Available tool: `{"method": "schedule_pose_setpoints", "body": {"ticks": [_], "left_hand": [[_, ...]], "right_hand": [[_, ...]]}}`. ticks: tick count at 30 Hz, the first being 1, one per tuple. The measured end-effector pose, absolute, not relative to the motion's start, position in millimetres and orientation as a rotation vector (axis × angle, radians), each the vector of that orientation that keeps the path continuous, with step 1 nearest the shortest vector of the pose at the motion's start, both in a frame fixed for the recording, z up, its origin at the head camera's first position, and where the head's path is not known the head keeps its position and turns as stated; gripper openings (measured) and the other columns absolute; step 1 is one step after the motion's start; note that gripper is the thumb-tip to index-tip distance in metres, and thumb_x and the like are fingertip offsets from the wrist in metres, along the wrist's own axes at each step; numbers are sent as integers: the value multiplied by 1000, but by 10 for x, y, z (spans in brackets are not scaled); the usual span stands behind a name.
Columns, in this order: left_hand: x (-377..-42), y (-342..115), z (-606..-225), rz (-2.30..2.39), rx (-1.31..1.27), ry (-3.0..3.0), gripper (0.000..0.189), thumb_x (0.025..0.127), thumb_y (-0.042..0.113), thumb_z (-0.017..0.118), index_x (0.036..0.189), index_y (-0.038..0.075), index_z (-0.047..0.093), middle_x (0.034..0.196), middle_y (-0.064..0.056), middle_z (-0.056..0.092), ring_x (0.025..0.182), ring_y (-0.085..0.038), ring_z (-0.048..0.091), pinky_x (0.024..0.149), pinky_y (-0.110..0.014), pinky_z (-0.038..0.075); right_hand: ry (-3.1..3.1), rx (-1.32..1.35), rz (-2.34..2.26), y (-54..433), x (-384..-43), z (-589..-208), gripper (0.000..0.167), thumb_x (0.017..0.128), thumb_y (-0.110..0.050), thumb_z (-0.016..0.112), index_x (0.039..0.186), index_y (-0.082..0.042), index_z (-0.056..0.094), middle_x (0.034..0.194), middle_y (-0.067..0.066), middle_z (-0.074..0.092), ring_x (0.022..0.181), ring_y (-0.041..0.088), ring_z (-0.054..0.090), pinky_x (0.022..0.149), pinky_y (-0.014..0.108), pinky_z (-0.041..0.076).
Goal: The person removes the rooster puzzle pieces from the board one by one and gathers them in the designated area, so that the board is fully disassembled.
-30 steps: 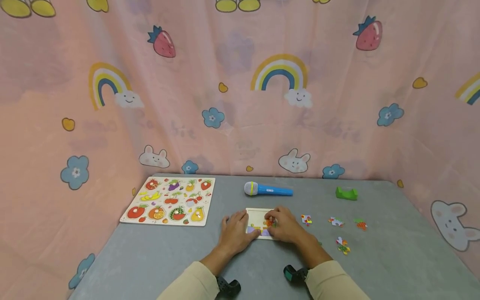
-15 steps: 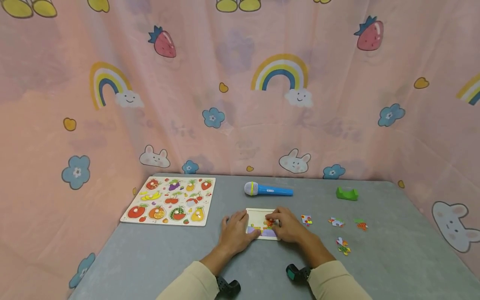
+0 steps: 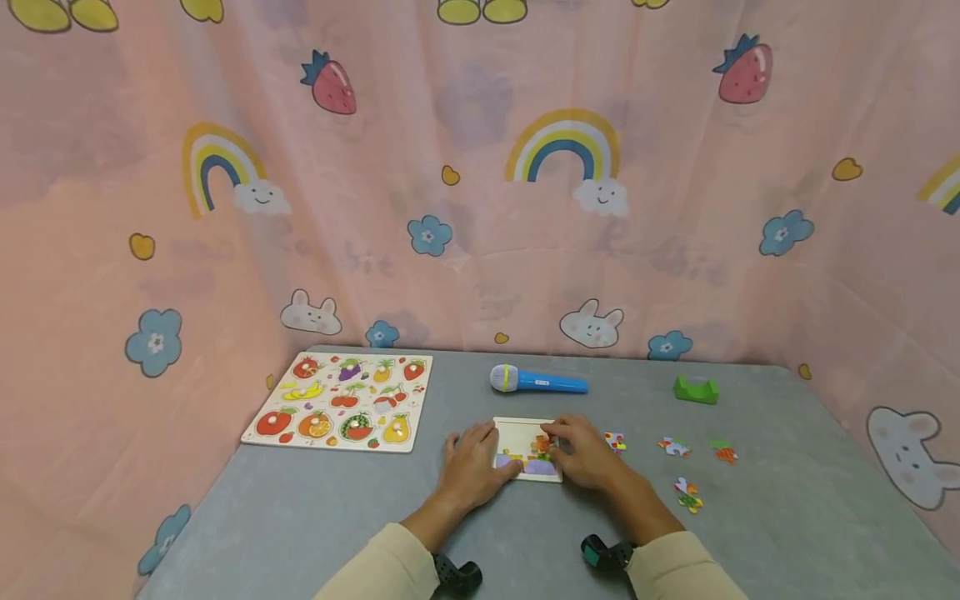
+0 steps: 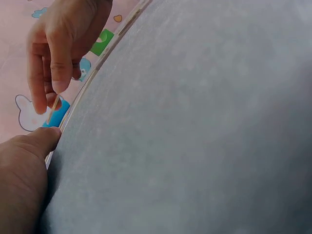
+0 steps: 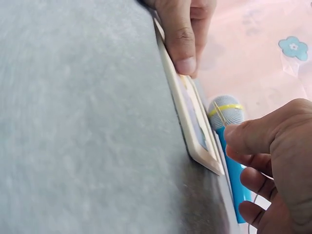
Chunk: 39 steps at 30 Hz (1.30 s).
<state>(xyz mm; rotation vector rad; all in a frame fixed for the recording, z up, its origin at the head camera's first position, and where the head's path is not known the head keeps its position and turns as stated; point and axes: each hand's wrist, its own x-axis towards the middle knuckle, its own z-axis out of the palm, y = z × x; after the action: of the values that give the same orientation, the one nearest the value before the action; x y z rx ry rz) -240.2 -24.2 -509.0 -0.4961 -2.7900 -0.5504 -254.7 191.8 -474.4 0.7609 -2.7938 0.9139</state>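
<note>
While the left hand [image 3: 471, 467] presses the board [image 3: 513, 432], the right hand [image 3: 591, 455] pinches a likely light, stiff puzzle piece [image 5: 220, 113], best edge-held.

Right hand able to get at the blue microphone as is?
Probably not straight away: the right hand pinches a puzzle piece it would have to put down first. Otherwise nothing seems to block the blue microphone.

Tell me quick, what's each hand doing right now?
Left hand: open, resting on the small puzzle tray.
Right hand: closed, pinching a puzzle piece.
</note>
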Motion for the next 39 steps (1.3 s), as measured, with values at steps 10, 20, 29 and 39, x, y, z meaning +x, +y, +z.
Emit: {"method": "schedule_pose_setpoints", "body": {"ticks": [10, 20, 29, 39], "left_hand": [[-2419, -256, -5106, -573, -503, -2796, 71, 87, 55, 63, 133, 2, 57, 141, -8, 49, 130, -24, 42, 103, -57, 23], [-2415, -274, -5098, -586, -492, -2805, 71, 87, 56, 63, 134, 2, 56, 141, -8, 49, 130, -23, 42, 104, -56, 22], [-2385, -245, -5063, -604, -500, -2791, 71, 86, 54, 64, 132, 1, 57, 140, -8, 50, 129, -23, 43, 103, -57, 23], [-2391, -247, -5083, -591, -498, -2792, 70, 87, 54, 64, 133, 2, 57, 140, -8, 50, 129, -23, 43, 103, -57, 23]], "right_hand": [[-2775, 743, 940, 2015, -2457, -4598, 36, 87, -5, 68, 123, 0, 64, 115, 8, 62, 111, 31, 51, 92, 54, 40], [-2703, 725, 954, 2107, -2326, -4420, 36, 86, -5, 71, 122, 1, 65, 118, 11, 61, 112, 33, 51, 90, 55, 43], [-2565, 760, 968, 2234, -2138, -4142, 39, 82, -1, 75, 120, 0, 66, 113, 7, 65, 109, 30, 53, 86, 54, 46], [-2462, 789, 955, 2411, -2011, -3994, 40, 81, -1, 75, 120, -4, 67, 113, -1, 65, 109, 18, 51, 83, 48, 47]]}}
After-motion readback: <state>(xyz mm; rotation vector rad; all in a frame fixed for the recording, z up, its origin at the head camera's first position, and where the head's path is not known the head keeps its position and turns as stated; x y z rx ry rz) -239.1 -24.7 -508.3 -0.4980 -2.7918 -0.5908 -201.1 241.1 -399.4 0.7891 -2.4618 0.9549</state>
